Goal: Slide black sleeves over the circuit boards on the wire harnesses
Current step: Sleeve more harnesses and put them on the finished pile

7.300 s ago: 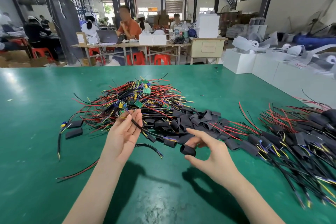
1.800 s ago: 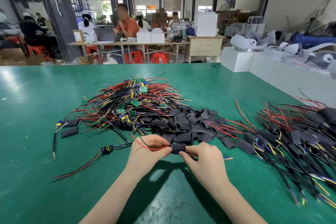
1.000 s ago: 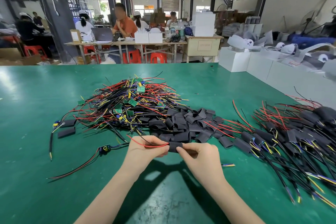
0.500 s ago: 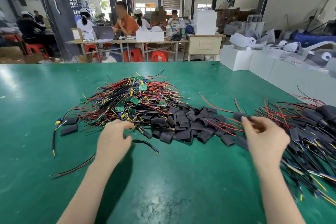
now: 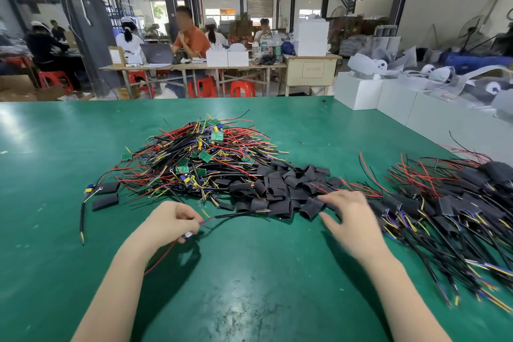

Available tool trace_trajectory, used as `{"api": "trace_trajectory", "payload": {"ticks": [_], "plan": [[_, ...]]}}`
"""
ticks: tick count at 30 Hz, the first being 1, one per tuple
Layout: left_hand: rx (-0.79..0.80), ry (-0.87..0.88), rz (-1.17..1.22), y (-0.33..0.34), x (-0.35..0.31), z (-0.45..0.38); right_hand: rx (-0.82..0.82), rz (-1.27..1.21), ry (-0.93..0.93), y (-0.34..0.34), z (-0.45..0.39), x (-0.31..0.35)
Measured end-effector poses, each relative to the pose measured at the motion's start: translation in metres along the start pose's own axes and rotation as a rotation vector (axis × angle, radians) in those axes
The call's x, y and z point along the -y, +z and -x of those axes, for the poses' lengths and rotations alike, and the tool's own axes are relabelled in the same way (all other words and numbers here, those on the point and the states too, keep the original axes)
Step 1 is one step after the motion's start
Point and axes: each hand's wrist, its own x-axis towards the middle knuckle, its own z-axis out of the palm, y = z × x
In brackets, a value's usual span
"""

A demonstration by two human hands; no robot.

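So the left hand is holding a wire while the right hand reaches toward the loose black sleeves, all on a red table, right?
Not quite: the table is green, as the head view shows. The left hand does hold a wire, and the right hand reaches toward the black sleeves.

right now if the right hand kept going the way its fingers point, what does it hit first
Most likely the loose black sleeves: the right hand is open, fingers pointing forward and left at the near edge of that pile, with one sleeve just ahead of the fingertips. Its height above the table is unclear.
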Motion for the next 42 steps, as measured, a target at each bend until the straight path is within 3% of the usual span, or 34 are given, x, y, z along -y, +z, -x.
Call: {"api": "trace_trajectory", "payload": {"ticks": [4, 7, 13, 18, 24, 32, 42], "plan": [[0.068, 0.091, 0.413, 0.011, -0.013, 0.002, 0.221, 0.046, -0.157, 0.019, 0.004, 0.006], [0.094, 0.053, 0.611, 0.019, -0.019, -0.001, 0.207, -0.007, -0.119, 0.018, 0.004, 0.007], [0.193, 0.029, 0.382, 0.022, -0.011, -0.001, 0.214, 0.000, -0.102, 0.016, 0.006, 0.006], [0.236, 0.056, 0.332, 0.024, -0.008, -0.002, 0.255, -0.061, -0.119, 0.016, 0.006, 0.007], [0.227, 0.131, 0.274, 0.024, -0.010, 0.002, 0.267, -0.071, -0.116, 0.010, 0.006, 0.008], [0.157, 0.148, 0.277, 0.024, -0.011, 0.001, 0.342, 0.097, -0.148, 0.004, 0.008, 0.012], [0.223, 0.200, 0.328, 0.024, -0.013, 0.001, 0.093, -0.093, -0.153, -0.003, 0.009, 0.025]]}}
